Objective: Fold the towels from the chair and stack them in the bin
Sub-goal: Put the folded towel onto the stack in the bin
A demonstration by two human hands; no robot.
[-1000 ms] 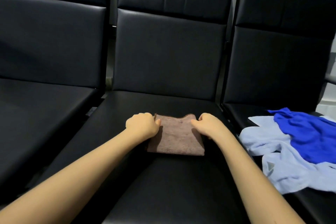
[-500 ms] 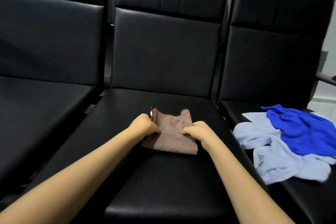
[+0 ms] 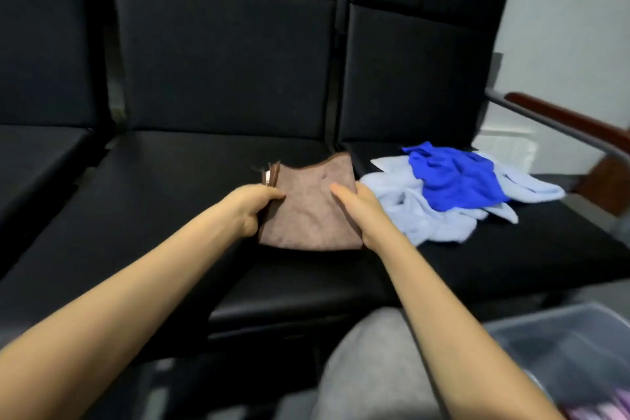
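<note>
A folded brown towel (image 3: 308,211) is held above the middle black seat (image 3: 170,201). My left hand (image 3: 250,206) grips its left edge, thumb on top. My right hand (image 3: 361,211) holds its right edge with the thumb across the top and the fingers hidden underneath. On the right seat (image 3: 531,242) lies a crumpled pale blue towel (image 3: 419,211) with a bright blue towel (image 3: 453,177) on top of it. A clear plastic bin (image 3: 559,348) shows at the lower right; something pink (image 3: 606,411) lies inside at its near corner.
Three black padded chairs stand in a row with tall backrests (image 3: 225,54). A brown armrest on a grey bar (image 3: 572,123) sticks out at the right. My grey-clad knee (image 3: 371,365) is between the seat front and the bin.
Both hands have raised the brown towel off the seat and shifted it toward the right. The view has swung right and down, bringing the bin and my knee into sight.
</note>
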